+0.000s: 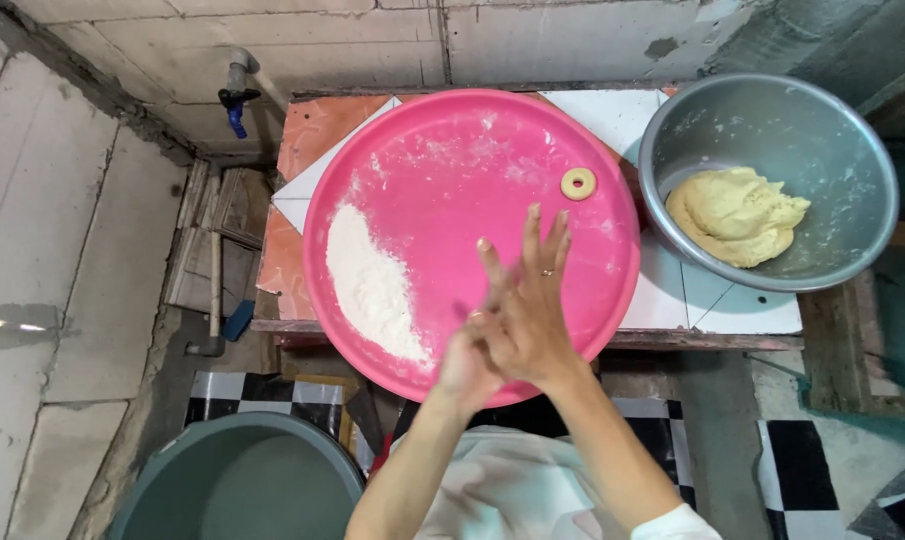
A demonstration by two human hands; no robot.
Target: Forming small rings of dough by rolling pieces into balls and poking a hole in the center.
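Glossy plastic tray [453, 140], probably metal bowl [853, 130]

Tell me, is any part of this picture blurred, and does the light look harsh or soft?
Head view: the two hands, right hand pressed over left hand, are slightly smeared at the fingertips; the pink tray, dough ring and dough lump stay sharp; light is soft and even, with a dull sheen on the metal bowl.

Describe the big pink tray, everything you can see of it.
The pink tray is round, shallow and looks like plastic, with a low raised rim. It lies flat on a tiled tabletop, overhanging its near edge. Flour dusts its surface, and a white flour heap lies on its left side. One small dough ring rests near the far right rim. Pressed-together hands hover over its near part, hiding some.
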